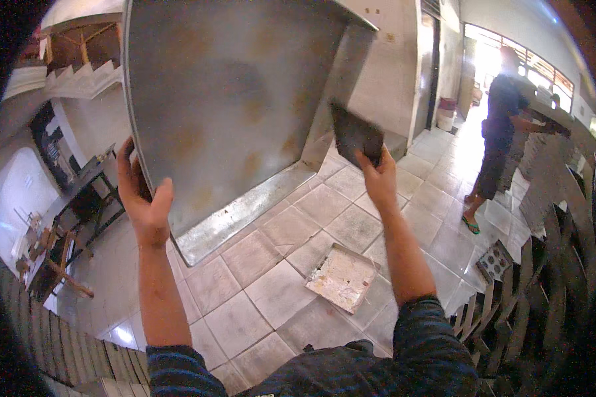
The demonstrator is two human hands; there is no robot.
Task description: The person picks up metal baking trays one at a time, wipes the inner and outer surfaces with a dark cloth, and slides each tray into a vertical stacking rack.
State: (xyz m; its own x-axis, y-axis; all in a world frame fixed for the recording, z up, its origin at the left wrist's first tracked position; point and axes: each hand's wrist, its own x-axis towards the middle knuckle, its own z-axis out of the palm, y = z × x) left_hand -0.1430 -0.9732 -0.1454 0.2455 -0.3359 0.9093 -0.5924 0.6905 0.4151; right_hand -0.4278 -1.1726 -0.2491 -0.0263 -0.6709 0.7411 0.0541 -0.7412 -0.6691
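A large shallow metal tray (223,119) with rust-brown stains is tilted up in front of me, its inside facing me. My left hand (146,203) grips the tray's left edge, thumb on the near side and fingers behind. In my right hand (378,171) is a thin dark flat square piece (355,134), pinched between thumb and fingers; its material is not clear. This piece is held up just right of the tray's right wall. Below my right forearm, a smaller shallow square tray (345,278) with a pale, crusted inside lies on the tiled floor (256,288).
At right, a person (501,129) in dark clothes and green sandals stands with arms over a long surface. Several dark slats (521,288) run along the lower right, near a mold-like panel (494,262) with round hollows. A dark table (92,178) stands left. A bucket (446,119) sits by the doorway.
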